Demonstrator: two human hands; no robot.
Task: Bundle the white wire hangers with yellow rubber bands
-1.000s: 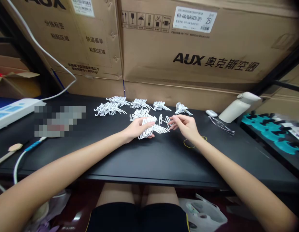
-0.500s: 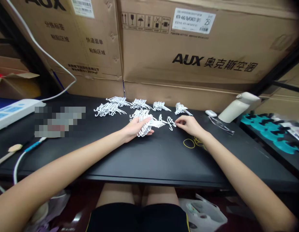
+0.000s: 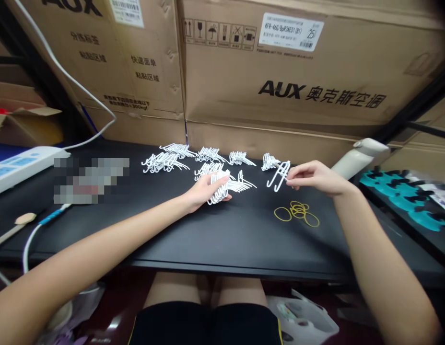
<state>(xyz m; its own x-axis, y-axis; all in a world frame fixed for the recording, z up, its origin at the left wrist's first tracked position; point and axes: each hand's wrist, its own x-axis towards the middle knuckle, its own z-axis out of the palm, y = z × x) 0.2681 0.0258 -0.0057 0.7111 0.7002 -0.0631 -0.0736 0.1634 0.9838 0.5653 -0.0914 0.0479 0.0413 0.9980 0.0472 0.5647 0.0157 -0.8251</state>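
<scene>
My left hand (image 3: 207,190) is wrapped round a bundle of white hooks (image 3: 220,188), whose thin ends point right. Between the fingertips of my right hand (image 3: 310,177) are a few white hooks (image 3: 279,175), held above the black table (image 3: 208,235). Behind the hands lie more piles of white hooks: a large one (image 3: 163,161) at the left, one (image 3: 209,154) in the middle, one (image 3: 240,157) beside it, and one (image 3: 268,161) close to the hooks in my right hand. Several yellow rubber bands (image 3: 298,209) lie below my right hand.
Large cardboard boxes (image 3: 280,62) stand along the back. A pale bottle (image 3: 357,158) lies tilted behind my right hand, with teal items (image 3: 405,196) farther right. On the left are a white power strip (image 3: 24,165), a cable and a wooden-headed stick (image 3: 25,219).
My right hand has moved right and slightly up with the white hooks, away from the bundle, uncovering the rubber bands. My left hand keeps its hold, almost in place.
</scene>
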